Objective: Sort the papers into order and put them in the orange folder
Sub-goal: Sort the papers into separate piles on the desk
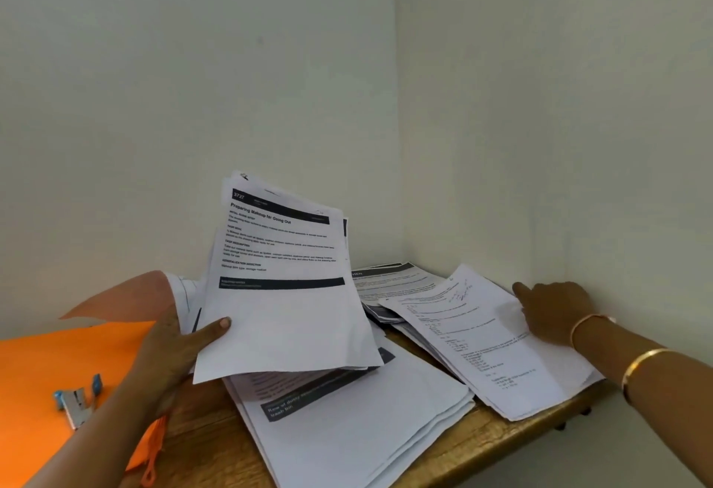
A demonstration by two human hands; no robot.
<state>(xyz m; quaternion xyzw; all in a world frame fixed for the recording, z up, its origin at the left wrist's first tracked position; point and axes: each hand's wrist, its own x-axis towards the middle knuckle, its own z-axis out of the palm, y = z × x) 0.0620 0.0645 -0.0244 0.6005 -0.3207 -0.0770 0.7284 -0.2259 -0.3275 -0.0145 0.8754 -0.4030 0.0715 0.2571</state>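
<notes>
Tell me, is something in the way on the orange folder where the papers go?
Yes. A blue and silver stapler lies on the open orange folder, near the left hand holding the white printed papers.

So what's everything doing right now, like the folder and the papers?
orange folder, open, flat on the table
stapler, lying on the folder
held sheaf, raised, gripped by left hand
middle pile, flat, fanned out
right pile, flat, under right hand
</notes>
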